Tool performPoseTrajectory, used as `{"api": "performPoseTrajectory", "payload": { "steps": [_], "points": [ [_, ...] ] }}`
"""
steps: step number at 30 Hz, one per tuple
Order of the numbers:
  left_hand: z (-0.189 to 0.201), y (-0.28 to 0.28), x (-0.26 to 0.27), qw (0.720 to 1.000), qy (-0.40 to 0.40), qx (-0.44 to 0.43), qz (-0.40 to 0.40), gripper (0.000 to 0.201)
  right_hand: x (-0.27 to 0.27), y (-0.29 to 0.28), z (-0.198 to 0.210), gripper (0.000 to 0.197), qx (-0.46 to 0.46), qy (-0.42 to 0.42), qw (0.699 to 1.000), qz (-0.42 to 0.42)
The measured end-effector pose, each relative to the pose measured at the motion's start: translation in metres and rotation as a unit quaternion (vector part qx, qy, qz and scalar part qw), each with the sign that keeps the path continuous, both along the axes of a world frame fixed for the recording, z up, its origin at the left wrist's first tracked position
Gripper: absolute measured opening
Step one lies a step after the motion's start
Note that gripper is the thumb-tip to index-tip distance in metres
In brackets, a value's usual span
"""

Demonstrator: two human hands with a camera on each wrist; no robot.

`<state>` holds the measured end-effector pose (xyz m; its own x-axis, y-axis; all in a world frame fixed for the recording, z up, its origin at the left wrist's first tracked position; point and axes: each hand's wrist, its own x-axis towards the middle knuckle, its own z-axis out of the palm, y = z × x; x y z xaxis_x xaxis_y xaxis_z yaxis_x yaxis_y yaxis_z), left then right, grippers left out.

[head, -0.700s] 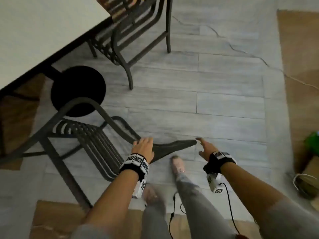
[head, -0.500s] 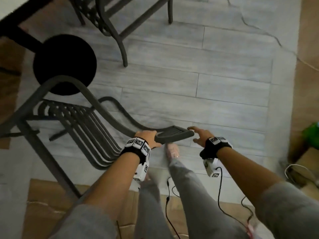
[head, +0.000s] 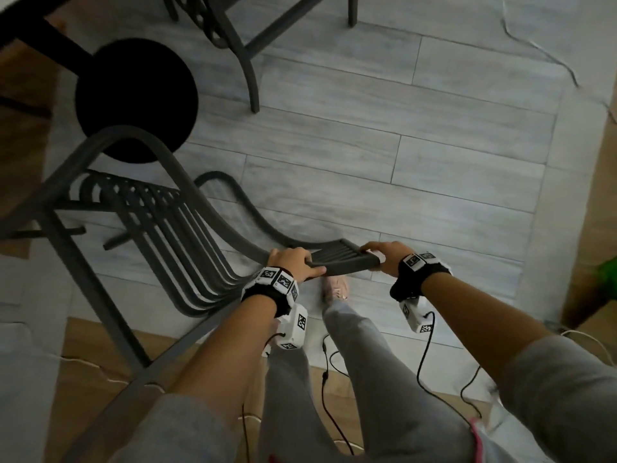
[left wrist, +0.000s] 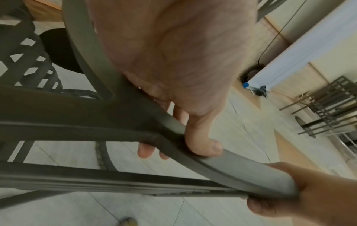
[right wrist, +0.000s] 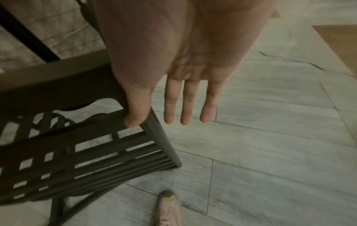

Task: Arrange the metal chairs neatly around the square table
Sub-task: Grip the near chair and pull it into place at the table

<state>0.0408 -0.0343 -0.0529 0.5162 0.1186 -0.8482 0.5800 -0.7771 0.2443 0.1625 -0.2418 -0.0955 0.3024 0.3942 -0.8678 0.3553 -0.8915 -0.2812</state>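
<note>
A dark metal chair (head: pixel 160 228) stands on the grey plank floor (head: pixel 384 155) in front of the person, its slatted back curving up toward them; both hands are on the top rail (head: pixel 344 260) of that back. The left hand (head: pixel 293 262) grips the rail's left end — in the left wrist view its thumb (left wrist: pixel 203 143) curls over the rail's edge and fingertips show beneath it, so this grip is wrapped round the rail. The right hand (head: pixel 384 259) is at the rail's right end; in the right wrist view its thumb (right wrist: pixel 137 116) hooks against the corner of the rail while three fingers (right wrist: pixel 187 105) hang straight and spread, clear of the metal; the forefinger is hidden there, so I cannot tell whether this grip truly pinches the rail.

The chair's seat end points toward the desk (head: pixel 20 15), of which only a dark edge and a black round base (head: pixel 133 98) on the floor show at the upper left; the chair's curved armrest (head: pixel 110 142) overlaps that base in the head view. A second metal chair (head: pixel 240 35) stands beyond, at the top of the view. The person's pink shoe (head: pixel 335 287) rests on the floor just under the held rail; black cables (head: pixel 325 379) trail beside the grey trouser legs.
</note>
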Motion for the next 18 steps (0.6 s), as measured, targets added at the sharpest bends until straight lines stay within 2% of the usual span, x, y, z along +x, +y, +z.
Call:
{"api": "performPoseTrajectory", "payload": {
  "steps": [4, 7, 14, 18],
  "points": [
    [0.031, 0.011, -0.008, 0.998, -0.035, 0.007, 0.047, 0.042, 0.004, 0.004, 0.018, 0.044, 0.035, -0.007, 0.998, 0.048],
    [0.067, 0.015, -0.017, 0.988, -0.113, 0.042, 0.096, 0.040, -0.001, 0.007, 0.032, 0.039, 0.066, -0.008, 0.997, 0.050],
    [0.137, 0.017, -0.041, 0.938, -0.269, 0.141, 0.166, 0.065, -0.025, 0.003, 0.037, 0.030, 0.104, -0.040, 0.993, -0.040],
    [0.167, 0.019, -0.059, 0.907, -0.323, 0.170, 0.211, 0.050, -0.032, -0.004, 0.030, 0.026, 0.099, -0.038, 0.989, -0.105]
  ]
}}
